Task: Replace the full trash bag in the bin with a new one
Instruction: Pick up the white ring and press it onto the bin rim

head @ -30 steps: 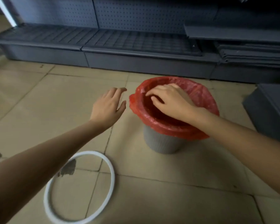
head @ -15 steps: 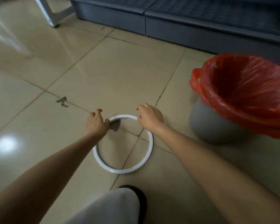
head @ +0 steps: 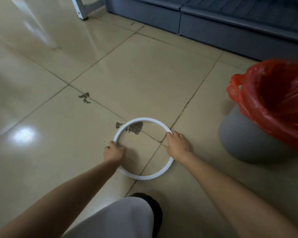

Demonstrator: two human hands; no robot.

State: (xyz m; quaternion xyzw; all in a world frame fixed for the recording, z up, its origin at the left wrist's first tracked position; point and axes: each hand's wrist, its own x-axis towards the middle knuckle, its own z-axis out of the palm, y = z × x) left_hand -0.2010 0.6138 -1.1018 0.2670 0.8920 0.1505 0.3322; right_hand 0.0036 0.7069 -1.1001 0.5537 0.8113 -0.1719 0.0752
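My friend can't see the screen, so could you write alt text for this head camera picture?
A person's left hand and right hand grip opposite sides of a white plastic ring lying on a beige tiled floor. To the right stands a grey bin lined with a red trash bag, beside dark shelving.

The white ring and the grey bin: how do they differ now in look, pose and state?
The white ring lies flat on the floor; the grey bin stands upright. The ring is a thin, bare hoop; the bin is a solid tub lined with a red bag. The left hand and right hand grip the ring; nothing touches the bin. Both are round.
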